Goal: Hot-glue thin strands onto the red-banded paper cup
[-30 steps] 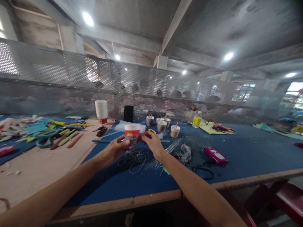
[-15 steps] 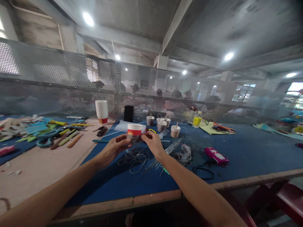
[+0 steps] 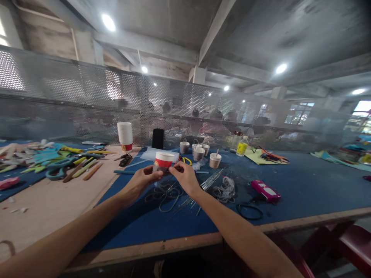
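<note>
A paper cup (image 3: 164,157), white at the rim with a red band, is held upright above the blue table mat. Grey cord (image 3: 162,168) wraps its lower part. My left hand (image 3: 145,175) grips the cup from the left, thumb in front. At its lower right side, my right hand (image 3: 182,172) pinches thumb and fingers together on what looks like the cord; the fingertips hide most of it. Loose loops of the grey cord (image 3: 166,199) lie on the mat beneath my hands. Thin metal wires (image 3: 210,181) lie beside my right wrist.
Several cord-wrapped cups (image 3: 198,153) stand behind my hands, with yellow-handled scissors (image 3: 185,160) near them. A stack of paper cups (image 3: 125,136) stands at the back left. Blue scissors (image 3: 56,170) lie left, a bundle of cord (image 3: 224,190) and a magenta box (image 3: 266,191) right.
The cup has shifted slightly left and appears turned, its emblem now nearer the left edge. My right fingers have moved a little left, closer against the cup.
</note>
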`<state>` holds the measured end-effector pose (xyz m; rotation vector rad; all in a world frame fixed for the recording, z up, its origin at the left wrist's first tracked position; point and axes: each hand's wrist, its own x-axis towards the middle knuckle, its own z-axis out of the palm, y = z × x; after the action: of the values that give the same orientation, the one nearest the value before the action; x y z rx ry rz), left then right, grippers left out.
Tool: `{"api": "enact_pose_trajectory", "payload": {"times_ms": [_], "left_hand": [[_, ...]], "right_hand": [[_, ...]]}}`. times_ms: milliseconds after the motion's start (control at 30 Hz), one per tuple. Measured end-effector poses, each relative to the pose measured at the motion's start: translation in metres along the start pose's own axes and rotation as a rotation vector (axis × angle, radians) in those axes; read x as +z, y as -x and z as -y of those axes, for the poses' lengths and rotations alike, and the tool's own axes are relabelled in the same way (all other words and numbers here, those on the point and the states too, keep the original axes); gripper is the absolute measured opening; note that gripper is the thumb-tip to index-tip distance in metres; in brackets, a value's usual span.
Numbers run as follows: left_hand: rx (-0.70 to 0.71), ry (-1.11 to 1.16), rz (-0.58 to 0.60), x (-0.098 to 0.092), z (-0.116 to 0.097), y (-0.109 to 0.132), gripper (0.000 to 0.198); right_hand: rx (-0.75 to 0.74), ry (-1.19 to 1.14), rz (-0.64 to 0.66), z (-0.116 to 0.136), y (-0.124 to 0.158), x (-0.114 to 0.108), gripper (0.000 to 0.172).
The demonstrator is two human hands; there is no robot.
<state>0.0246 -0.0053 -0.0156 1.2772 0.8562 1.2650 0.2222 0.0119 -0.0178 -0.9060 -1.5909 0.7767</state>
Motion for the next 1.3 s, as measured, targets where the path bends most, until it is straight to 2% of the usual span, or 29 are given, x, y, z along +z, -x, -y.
{"api": "enact_pose_trajectory", "payload": {"times_ms": [233, 667, 867, 1300], "left_hand": [[-0.013, 0.020, 0.019, 0.002, -0.004, 0.003, 0.042], [-0.032, 0.071, 0.039, -0.003, 0.002, -0.002, 0.043], [-0.037, 0.066, 0.043, -0.003, 0.002, -0.002, 0.045], [-0.038, 0.121, 0.069, -0.007, 0.006, -0.004, 0.038]], "right_hand": [[0.006, -0.004, 0.035, 0.003, 0.002, -0.001, 0.022], [0.011, 0.010, 0.035, 0.007, 0.001, -0.002, 0.021], [0.021, -0.006, 0.041, 0.007, 0.000, -0.002, 0.021], [0.020, -0.066, 0.047, -0.003, -0.004, -0.002, 0.022]]}}
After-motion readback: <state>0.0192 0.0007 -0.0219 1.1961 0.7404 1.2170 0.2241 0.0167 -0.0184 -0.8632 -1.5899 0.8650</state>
